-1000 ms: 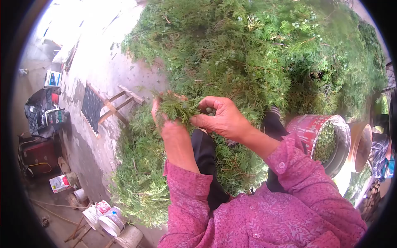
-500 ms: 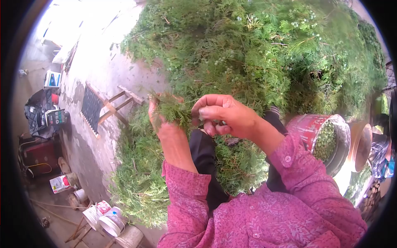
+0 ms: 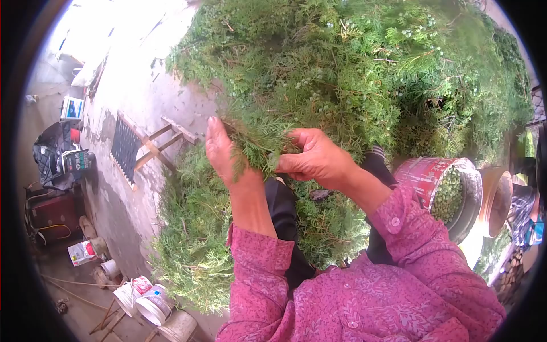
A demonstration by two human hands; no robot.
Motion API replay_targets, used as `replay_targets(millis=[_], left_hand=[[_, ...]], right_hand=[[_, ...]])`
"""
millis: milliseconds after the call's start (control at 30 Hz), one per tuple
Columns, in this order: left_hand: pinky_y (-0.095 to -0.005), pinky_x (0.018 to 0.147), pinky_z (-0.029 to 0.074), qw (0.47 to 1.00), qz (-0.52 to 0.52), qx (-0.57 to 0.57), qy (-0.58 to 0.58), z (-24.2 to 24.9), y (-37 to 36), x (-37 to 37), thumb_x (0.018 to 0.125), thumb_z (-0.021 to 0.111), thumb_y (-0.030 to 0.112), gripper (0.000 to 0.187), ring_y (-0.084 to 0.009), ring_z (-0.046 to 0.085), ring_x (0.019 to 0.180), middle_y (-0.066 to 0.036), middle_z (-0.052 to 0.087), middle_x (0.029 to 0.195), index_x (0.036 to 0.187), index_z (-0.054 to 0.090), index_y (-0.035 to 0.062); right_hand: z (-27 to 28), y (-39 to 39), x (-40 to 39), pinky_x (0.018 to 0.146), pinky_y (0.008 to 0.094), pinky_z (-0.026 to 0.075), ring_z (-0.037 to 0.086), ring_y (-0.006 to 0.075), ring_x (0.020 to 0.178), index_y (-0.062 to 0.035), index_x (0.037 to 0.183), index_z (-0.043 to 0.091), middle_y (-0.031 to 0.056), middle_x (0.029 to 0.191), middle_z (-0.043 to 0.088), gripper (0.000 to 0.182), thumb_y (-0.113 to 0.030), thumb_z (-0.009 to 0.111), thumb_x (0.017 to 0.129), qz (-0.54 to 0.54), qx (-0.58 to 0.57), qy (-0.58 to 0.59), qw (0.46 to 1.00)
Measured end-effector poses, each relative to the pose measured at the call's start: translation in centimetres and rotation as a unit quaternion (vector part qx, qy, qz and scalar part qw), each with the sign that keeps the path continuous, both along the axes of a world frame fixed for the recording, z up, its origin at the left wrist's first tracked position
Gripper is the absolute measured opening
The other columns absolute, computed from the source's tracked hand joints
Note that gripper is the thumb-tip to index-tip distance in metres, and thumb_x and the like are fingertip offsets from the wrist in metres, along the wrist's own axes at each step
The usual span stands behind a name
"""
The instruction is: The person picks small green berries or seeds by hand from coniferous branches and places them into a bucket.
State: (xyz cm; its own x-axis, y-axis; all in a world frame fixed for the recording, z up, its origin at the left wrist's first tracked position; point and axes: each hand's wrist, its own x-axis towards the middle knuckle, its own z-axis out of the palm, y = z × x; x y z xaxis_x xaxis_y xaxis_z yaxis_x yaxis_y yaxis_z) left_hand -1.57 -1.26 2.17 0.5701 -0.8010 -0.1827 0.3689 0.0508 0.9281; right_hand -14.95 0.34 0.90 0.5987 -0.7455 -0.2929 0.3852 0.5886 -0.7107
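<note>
My left hand (image 3: 223,153) holds a green leafy sprig (image 3: 256,142) up in front of me, fingers stretched along its left side. My right hand (image 3: 317,157) pinches into the right side of the same sprig with thumb and fingertips. Both hands are just above my dark-trousered knees. Behind them rises a big heap of cut green branches with small pale berries (image 3: 353,74). A red tin bucket (image 3: 428,178) filled with small green berries (image 3: 448,196) stands to my right, beside my right forearm.
More cut greenery (image 3: 191,239) lies on the ground to my left. A wooden folding stool (image 3: 154,145) lies on the concrete. White tubs (image 3: 145,302), a small carton (image 3: 81,252) and bags sit at the left. Another person's patterned sleeve (image 3: 523,214) shows at the far right.
My left hand has opened out and lifted the sprig a little higher. My right hand, earlier curled with loose berries by the fingers, has moved in and now pinches the sprig.
</note>
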Motion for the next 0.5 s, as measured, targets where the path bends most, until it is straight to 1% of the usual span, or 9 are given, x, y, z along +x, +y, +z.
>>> replay_targets(millis=[133, 200, 233, 333, 367, 400, 433, 467, 500], left_hand=[[-0.0269, 0.050, 0.043, 1.000, -0.004, -0.002, -0.013, -0.1, -0.2, 0.0, 0.092, 0.041, 0.024, 0.024, -0.0133, 0.050, 0.056, -0.003, 0.052, 0.070, 0.081, 0.051, 0.0045], [-0.0271, 0.050, 0.043, 0.998, -0.001, 0.007, 0.058, -0.4, -0.2, 1.0, 0.091, 0.043, 0.023, 0.023, -0.0138, 0.050, 0.056, -0.003, 0.053, 0.070, 0.082, 0.052, 0.0043], [-0.0271, 0.050, 0.043, 0.998, 0.001, 0.008, 0.058, -0.1, 0.0, 1.2, 0.091, 0.043, 0.023, 0.023, -0.0138, 0.050, 0.056, -0.003, 0.053, 0.070, 0.082, 0.052, 0.0043], [-0.0280, 0.048, 0.043, 0.987, 0.148, 0.055, 0.037, 0.3, -0.3, 3.4, 0.090, 0.047, 0.023, 0.024, -0.0142, 0.049, 0.052, -0.005, 0.052, 0.065, 0.083, 0.054, 0.0019], [-0.0280, 0.048, 0.043, 0.987, 0.149, 0.055, 0.038, 0.1, -0.1, 4.5, 0.090, 0.047, 0.023, 0.024, -0.0142, 0.049, 0.052, -0.005, 0.052, 0.065, 0.083, 0.054, 0.0019], [-0.0277, 0.048, 0.043, 0.969, 0.191, 0.101, -0.118, 0.8, 0.2, 5.0, 0.089, 0.048, 0.023, 0.023, -0.0139, 0.048, 0.052, -0.005, 0.052, 0.064, 0.084, 0.055, 0.0013], [-0.0274, 0.048, 0.043, 0.924, 0.228, 0.145, -0.270, 1.2, 0.6, 5.6, 0.088, 0.050, 0.022, 0.023, -0.0135, 0.048, 0.052, -0.005, 0.052, 0.064, 0.085, 0.056, 0.0007], [-0.0251, 0.049, 0.043, 0.873, 0.218, 0.210, -0.382, 1.3, 1.1, 6.5, 0.087, 0.051, 0.020, 0.021, -0.0131, 0.050, 0.054, -0.006, 0.054, 0.067, 0.088, 0.058, 0.0012], [-0.0228, 0.049, 0.043, 0.806, 0.203, 0.270, -0.486, 1.2, 1.8, 7.7, 0.087, 0.052, 0.019, 0.019, -0.0127, 0.052, 0.056, -0.006, 0.056, 0.069, 0.090, 0.059, 0.0017]], right_hand=[[-0.1, 0.0, 0.1, 0.041, 0.0169, 0.028, 0.041, 0.0011, 0.049, -0.0046, 0.094, 0.058, -0.0047, 0.065, 0.052, 0.020, -0.006, 0.063, 0.074, 0.015, 0.005, -0.003, 1.000], [-0.1, -0.2, -0.2, 0.040, 0.0167, 0.028, 0.042, 0.0019, 0.048, -0.0055, 0.092, 0.057, -0.0036, 0.065, 0.052, 0.018, -0.007, 0.062, 0.074, 0.026, 0.026, -0.024, 0.999], [-0.1, -0.3, -0.4, 0.039, 0.0166, 0.028, 0.043, 0.0027, 0.048, -0.0063, 0.090, 0.057, -0.0026, 0.065, 0.052, 0.016, -0.007, 0.061, 0.074, 0.036, 0.047, -0.046, 0.997], [-0.4, -0.7, -1.4, 0.038, 0.0161, 0.029, 0.048, 0.0048, 0.048, -0.0070, 0.084, 0.056, 0.0007, 0.065, 0.054, 0.009, -0.009, 0.058, 0.076, 0.038, 0.076, -0.089, 0.992], [-0.4, -1.0, -1.8, 0.038, 0.0161, 0.029, 0.048, 0.0048, 0.048, -0.0070, 0.084, 0.056, 0.0007, 0.065, 0.054, 0.009, -0.009, 0.058, 0.076, 0.040, 0.076, -0.089, 0.992], [-0.3, -1.3, -2.2, 0.037, 0.0163, 0.031, 0.050, 0.0058, 0.050, -0.0066, 0.084, 0.055, 0.0026, 0.067, 0.055, 0.007, -0.008, 0.056, 0.077, 0.006, 0.070, -0.089, 0.994], [-0.3, -1.7, -2.6, 0.037, 0.0164, 0.032, 0.052, 0.0068, 0.051, -0.0063, 0.083, 0.054, 0.0044, 0.069, 0.056, 0.005, -0.007, 0.054, 0.078, -0.027, 0.062, -0.089, 0.994], [-0.6, -2.2, -2.9, 0.037, 0.0165, 0.034, 0.053, 0.0082, 0.052, -0.0056, 0.085, 0.054, 0.0061, 0.073, 0.057, 0.006, -0.006, 0.051, 0.080, -0.048, 0.051, -0.095, 0.993], [-0.6, -2.5, -3.2, 0.037, 0.0165, 0.034, 0.053, 0.0082, 0.052, -0.0056, 0.085, 0.054, 0.0061, 0.073, 0.057, 0.006, -0.006, 0.051, 0.080, -0.047, 0.050, -0.094, 0.993]])
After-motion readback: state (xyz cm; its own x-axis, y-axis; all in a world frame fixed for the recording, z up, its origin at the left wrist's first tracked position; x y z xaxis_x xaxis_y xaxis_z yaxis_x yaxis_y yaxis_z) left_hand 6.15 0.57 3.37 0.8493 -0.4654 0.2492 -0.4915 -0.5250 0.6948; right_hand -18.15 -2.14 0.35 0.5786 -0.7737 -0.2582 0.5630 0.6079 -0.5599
